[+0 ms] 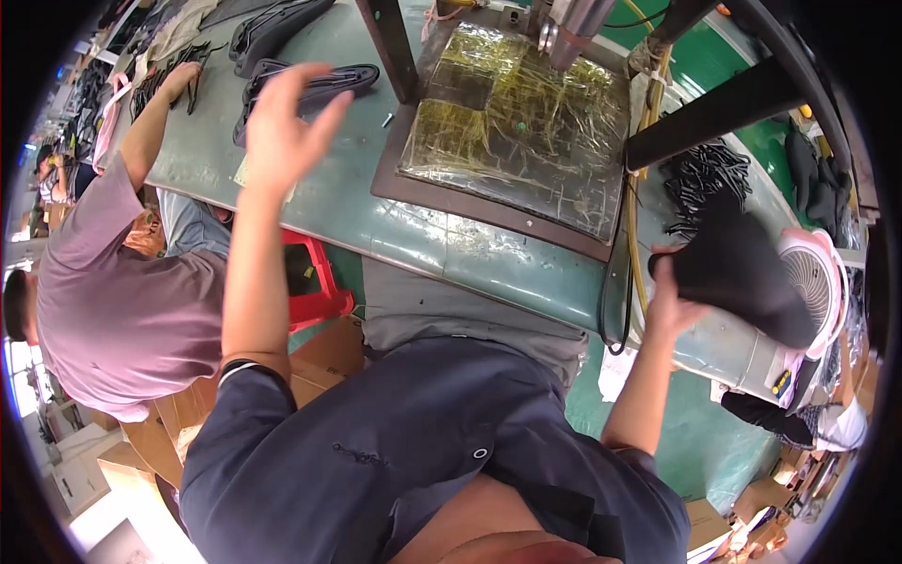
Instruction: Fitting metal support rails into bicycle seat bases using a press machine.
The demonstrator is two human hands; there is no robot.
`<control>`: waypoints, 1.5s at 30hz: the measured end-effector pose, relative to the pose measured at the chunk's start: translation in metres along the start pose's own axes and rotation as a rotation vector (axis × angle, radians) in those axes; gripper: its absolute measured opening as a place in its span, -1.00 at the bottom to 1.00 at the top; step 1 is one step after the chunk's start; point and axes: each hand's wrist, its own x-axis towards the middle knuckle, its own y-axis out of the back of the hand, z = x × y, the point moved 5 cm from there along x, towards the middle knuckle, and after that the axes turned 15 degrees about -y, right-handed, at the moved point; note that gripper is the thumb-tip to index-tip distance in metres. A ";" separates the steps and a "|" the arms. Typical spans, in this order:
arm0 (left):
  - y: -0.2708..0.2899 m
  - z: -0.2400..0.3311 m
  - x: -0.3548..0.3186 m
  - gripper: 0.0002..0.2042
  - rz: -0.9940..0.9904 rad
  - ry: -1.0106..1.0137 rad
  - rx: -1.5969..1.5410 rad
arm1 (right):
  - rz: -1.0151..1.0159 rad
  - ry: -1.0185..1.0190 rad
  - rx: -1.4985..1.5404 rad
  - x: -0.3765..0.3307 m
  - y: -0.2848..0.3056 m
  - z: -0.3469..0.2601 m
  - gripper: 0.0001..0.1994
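My left hand (289, 136) is raised over the left part of the workbench with fingers spread, holding nothing. Behind it lie curved black padded pieces (338, 83), partly covered by the hand. On the right, my right hand (669, 303) grips the edge of a black, soft-looking shaped piece (742, 273), blurred by motion, whose exact kind I cannot make out. That piece hangs in front of a pink round fan (827, 273). Between my hands sits a flat press bed (526, 122) covered with clear film and yellowish strips.
Dark metal posts (387, 47) frame the press, with a metal cylinder (575, 33) above its bed. Bundled black cords (709, 179) lie on the green bench (413, 235). At left, a co-worker in a mauve shirt (141, 310) reaches to black straps. A red stool (315, 282) stands below.
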 end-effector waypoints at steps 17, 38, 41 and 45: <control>-0.016 0.123 -0.019 -0.45 -0.258 -0.351 0.033 | -0.275 0.623 -0.099 -0.042 -0.062 -0.120 -0.61; -0.080 0.122 -0.044 -0.75 -0.179 -0.449 -0.469 | -0.641 0.576 -0.322 -0.096 -0.165 -0.092 -0.14; -0.076 0.124 -0.040 -0.77 -0.163 -0.455 -0.465 | -0.656 0.568 -0.342 -0.092 -0.165 -0.094 -0.14; -0.067 0.143 -0.040 -0.78 -0.062 -0.445 -0.359 | -0.555 0.671 -0.244 -0.080 -0.142 -0.110 -0.06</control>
